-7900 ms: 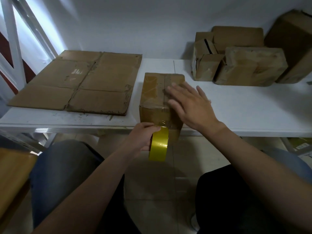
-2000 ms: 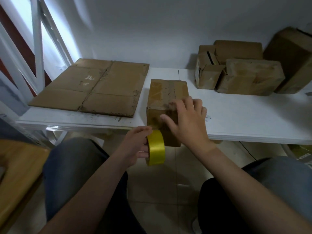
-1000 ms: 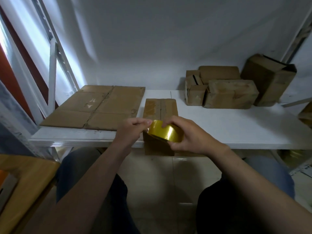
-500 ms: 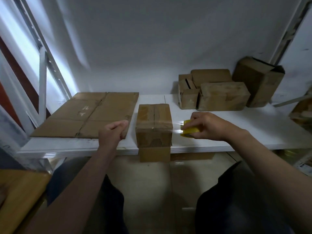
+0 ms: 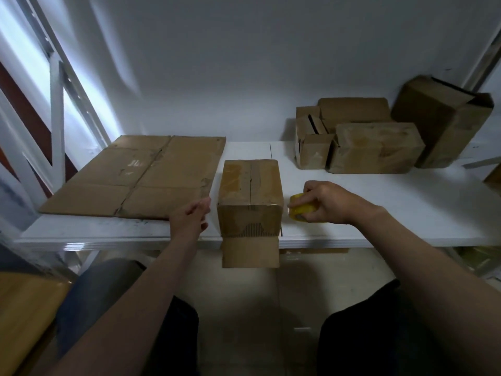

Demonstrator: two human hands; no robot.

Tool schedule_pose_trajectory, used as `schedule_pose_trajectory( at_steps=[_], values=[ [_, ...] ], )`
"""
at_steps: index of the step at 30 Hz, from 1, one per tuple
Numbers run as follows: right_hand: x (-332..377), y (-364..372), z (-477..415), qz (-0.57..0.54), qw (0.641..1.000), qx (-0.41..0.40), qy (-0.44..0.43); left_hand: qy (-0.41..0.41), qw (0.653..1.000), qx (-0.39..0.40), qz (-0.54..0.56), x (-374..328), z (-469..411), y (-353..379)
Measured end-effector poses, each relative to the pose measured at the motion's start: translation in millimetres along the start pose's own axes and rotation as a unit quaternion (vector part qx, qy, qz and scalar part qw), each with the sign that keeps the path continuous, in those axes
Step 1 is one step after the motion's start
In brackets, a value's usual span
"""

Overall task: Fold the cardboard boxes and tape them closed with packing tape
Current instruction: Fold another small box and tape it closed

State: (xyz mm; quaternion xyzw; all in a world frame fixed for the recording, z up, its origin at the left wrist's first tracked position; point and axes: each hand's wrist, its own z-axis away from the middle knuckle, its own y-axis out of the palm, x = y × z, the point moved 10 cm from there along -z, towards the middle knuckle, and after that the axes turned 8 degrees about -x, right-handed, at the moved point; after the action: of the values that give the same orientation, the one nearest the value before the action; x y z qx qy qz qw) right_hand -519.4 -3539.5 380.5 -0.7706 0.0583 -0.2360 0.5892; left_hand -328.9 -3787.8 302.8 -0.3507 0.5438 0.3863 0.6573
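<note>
The fingers of our right hand [image 5: 329, 203] curl round the one yellow tape roll [image 5: 299, 210], which sits on the white table [image 5: 393, 213] just right of the box [image 5: 250, 196]. Just left of the box, the fingers of our left hand [image 5: 191, 218] are curled together; we cannot tell if they pinch anything. The box is brown and worn, with glossy tape on top and one flap hanging over the table edge. One flat cardboard sheet [image 5: 141, 175] lies to its left. Four other boxes [image 5: 376, 147] cluster behind it to the right.

Yellow on the tape roll [image 5: 300, 210]; plain brown on the box [image 5: 250, 183], ribbed corrugated stripes bared on its near face; same brown on the flattened cardboard [image 5: 141, 175]; white across the worktop [image 5: 393, 213] and wall [image 5: 244, 63].
</note>
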Motion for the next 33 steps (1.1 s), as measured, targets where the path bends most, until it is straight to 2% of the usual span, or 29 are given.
schedule_pose_trajectory(
  at_steps=[6, 12, 15, 17, 19, 21, 22, 23, 24, 25, 27, 29, 33],
  values=[
    [-7, 15, -18, -0.039, 0.999, -0.028, 0.006, 0.011, 0.999, -0.016, -0.031, 4, -7, 21],
    [-7, 23, -28, -0.047, 0.998, -0.040, -0.006, 0.131, 0.981, -0.011, -0.146, -15, -17, 34],
    [-9, 25, -30, -0.048, 0.998, -0.049, -0.015, 0.060, 0.986, 0.040, -0.148, 2, -26, 44],
    [-13, 24, -31, -0.050, 0.997, -0.053, -0.015, 0.018, 0.985, 0.037, -0.167, 11, -34, 44],
    [-15, 24, -33, -0.051, 0.997, -0.055, -0.013, 0.073, 0.979, -0.025, -0.190, -5, -35, 35],
    [-13, 24, -36, -0.053, 0.997, -0.061, -0.017, 0.237, 0.938, -0.112, -0.226, -46, -14, 27],
    [-10, 25, -38, -0.054, 0.996, -0.063, -0.020, 0.344, 0.900, -0.112, -0.243, -67, 7, 36],
    [-7, 25, -39, -0.053, 0.996, -0.064, -0.025, 0.434, 0.861, -0.070, -0.257, -81, 32, 54],
    [-5, 25, -40, -0.053, 0.996, -0.066, -0.028, 0.499, 0.821, 0.003, -0.275, -82, 52, 80],
    [-4, 24, -41, -0.055, 0.996, -0.067, -0.031, 0.531, 0.785, 0.076, -0.311, -77, 70, 106],
    [-3, 23, -42, -0.058, 0.995, -0.069, -0.033, 0.518, 0.739, 0.159, -0.400, -54, 86, 141],
    [-2, 23, -41, -0.058, 0.995, -0.071, -0.033, 0.503, 0.717, 0.158, -0.455, -42, 86, 152],
    [-7, 19, -37, -0.067, 0.994, -0.080, -0.025, 0.517, 0.686, 0.150, -0.490, -43, 74, 146]
  ],
)
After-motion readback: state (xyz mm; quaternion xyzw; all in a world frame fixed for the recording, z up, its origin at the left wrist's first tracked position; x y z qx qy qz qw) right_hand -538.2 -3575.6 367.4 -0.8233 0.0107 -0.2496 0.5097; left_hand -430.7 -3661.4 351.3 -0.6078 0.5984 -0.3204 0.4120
